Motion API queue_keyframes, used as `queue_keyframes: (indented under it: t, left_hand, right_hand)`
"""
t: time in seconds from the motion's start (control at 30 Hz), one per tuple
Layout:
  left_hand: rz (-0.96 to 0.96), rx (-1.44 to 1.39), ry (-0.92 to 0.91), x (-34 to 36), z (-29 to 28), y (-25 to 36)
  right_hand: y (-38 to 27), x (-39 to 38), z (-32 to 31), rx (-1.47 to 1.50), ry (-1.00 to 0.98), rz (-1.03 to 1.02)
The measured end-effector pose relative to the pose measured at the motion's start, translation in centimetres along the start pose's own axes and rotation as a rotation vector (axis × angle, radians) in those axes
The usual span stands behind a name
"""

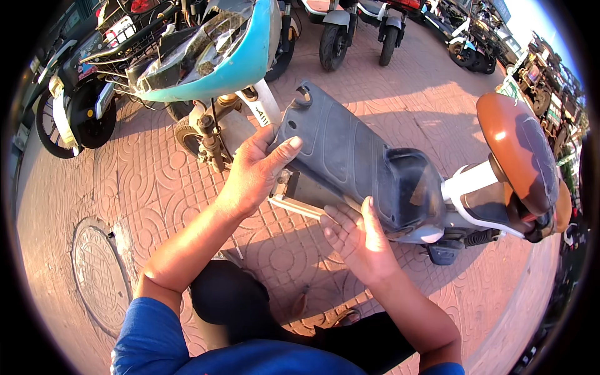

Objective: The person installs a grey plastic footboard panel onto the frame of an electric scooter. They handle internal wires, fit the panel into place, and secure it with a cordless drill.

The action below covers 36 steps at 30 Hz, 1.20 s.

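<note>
Gripping the grey floor panel (342, 142) at picture centre, the left hand (255, 167) holds it apparently loose, neither seated nor fully off, with the right hand (359, 240) open beside its lower edge.

Reddish paving (156, 194) with a raised curved pattern spreads across the ground, partly sunlit and partly in shadow. On the near left, a round manhole cover (98, 272) sits level in a paler patch. At the far left stands a spoked wheel (47, 122) under a whitish mudguard (61, 111). Toward the far middle, two parked scooters stand side by side, one with a grey mudguard (336, 17), the other showing its dark tyre (388, 45). Farther right is a two-wheeler (463, 51), and more parked vehicles (545, 84) crowd the right edge beneath blue sky (540, 20)
</note>
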<state>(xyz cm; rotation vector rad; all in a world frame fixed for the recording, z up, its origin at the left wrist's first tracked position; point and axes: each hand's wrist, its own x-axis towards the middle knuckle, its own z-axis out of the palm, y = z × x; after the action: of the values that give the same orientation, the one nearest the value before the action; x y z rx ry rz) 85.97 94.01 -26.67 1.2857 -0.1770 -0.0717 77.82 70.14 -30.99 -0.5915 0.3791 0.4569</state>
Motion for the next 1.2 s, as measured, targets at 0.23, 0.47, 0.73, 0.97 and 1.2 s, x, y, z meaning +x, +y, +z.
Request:
queue_keyframes:
  t: [0.23,0.47,0.73,0.97,1.2]
  left_hand:
    - [-0.107,-0.232,-0.186,0.2,-3.5,-3.3]
    - [-0.571,0.868,-0.174,3.1,-1.5,-11.0]
    - [-0.212,0.813,-0.378,3.9,2.8,-16.5]
    - [-0.115,0.512,-0.767,1.9,5.3,-17.9]
    - [-0.281,0.714,-0.43,9.9,2.6,-25.9]
  right_hand:
    - [0.7,2.6,2.6,0.298,0.028,-0.185]
    - [0.6,3.5,2.4,0.39,-0.004,-0.191]
    - [0.9,2.3,2.6,0.378,-0.075,-0.212]
    - [0.8,2.1,2.2,0.34,-0.076,-0.225]
    - [0.1,1.5,3.0,0.369,-0.043,-0.166]
